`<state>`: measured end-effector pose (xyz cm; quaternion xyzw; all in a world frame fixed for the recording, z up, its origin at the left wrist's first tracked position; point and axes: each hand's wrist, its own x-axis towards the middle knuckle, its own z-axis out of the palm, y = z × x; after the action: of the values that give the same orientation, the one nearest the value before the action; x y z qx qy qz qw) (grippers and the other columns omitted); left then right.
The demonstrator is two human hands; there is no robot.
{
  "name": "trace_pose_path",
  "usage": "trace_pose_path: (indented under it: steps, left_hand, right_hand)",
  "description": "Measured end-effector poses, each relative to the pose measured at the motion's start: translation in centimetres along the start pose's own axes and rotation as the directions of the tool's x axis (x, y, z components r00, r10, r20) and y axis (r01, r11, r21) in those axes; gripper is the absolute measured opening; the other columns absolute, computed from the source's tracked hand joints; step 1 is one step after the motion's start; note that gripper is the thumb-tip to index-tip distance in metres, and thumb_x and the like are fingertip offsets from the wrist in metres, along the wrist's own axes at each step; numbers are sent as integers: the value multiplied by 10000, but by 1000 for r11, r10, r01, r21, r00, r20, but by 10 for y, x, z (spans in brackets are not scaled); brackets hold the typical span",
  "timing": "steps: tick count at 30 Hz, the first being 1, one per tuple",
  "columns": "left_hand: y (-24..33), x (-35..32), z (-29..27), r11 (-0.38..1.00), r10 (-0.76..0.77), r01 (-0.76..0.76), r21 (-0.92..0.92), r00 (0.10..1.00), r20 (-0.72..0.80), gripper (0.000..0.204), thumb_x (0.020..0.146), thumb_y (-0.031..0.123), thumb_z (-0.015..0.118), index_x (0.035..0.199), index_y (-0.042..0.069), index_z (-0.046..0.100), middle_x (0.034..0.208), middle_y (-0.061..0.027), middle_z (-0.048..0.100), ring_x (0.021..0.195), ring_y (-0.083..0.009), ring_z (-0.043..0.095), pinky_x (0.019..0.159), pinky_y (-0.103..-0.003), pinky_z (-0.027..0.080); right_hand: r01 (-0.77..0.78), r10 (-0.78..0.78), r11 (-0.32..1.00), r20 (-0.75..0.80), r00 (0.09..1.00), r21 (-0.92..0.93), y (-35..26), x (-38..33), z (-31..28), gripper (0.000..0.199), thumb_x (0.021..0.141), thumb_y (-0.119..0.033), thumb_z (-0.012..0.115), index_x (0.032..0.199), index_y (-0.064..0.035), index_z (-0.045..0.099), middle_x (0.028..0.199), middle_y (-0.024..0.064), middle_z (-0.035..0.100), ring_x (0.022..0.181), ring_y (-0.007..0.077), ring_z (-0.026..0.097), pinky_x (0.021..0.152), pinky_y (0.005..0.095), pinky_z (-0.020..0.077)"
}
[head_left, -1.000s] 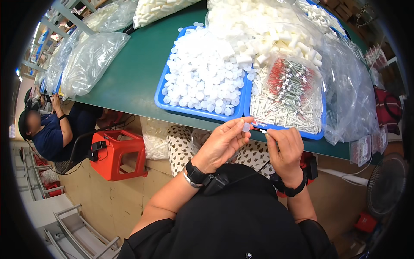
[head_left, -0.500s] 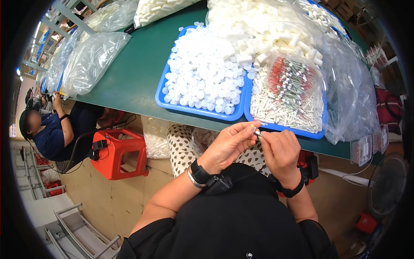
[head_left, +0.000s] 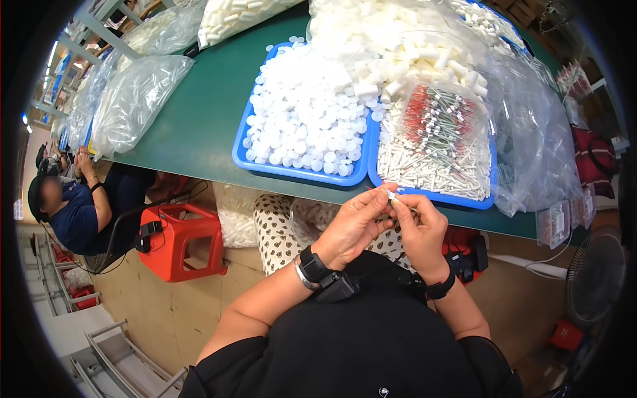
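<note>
Both hands meet just in front of the table's near edge, fingertips pinched together. Between them is a small white piece [head_left: 391, 196], mostly covered by the fingers, so its exact kind cannot be made out. My left hand [head_left: 353, 229] holds it from the left with thumb and forefinger. From the right, my right hand [head_left: 423, 232] closes its thumb and fingers on the same piece. Right beyond the hands stands a blue tray [head_left: 458, 201] of small white tubes [head_left: 424, 174]. On the tubes rests a clear container of thin metal pins [head_left: 441, 119] with red and white parts.
A second blue tray [head_left: 302, 176] holds translucent round caps [head_left: 305, 113]. Behind lie bags of white foam-like cylinders [head_left: 411, 60]. Clear plastic bags [head_left: 531, 132] cover the right side. A red stool [head_left: 179, 242] and a seated person [head_left: 83, 205] are at the left; a fan [head_left: 594, 275] stands right.
My right hand's grip has shifted, with its fingers more spread and slightly nearer the left fingertips. A white piece now shows where a dark, shiny bit showed before. The view has shifted slightly.
</note>
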<state>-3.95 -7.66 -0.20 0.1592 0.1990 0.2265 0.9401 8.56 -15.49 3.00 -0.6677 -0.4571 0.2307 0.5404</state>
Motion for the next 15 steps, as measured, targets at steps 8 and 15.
trace_pose_path:
  steps: [8,15]
  left_hand:
    - [18,-1,1,983,121,-100,154,984,-132,379,1001,276,575,1285,26,548,1089,-77,650,961,-134,625,865,-286,517]
    - [27,-3,9,974,152,-120,193,975,-162,412,1008,288,562,1291,-9,533,1067,-92,658,907,-131,641,826,-259,543]
  right_hand:
    - [26,-5,992,166,986,-127,-12,20,-16,112,931,-60,633,1005,11,676,793,102,695,686,117,669,593,265,499]
    - [570,-442,400,394,806,-718,16,75,-26,102,752,-44,599,848,-60,627,855,75,575,822,241,557,723,366,455]
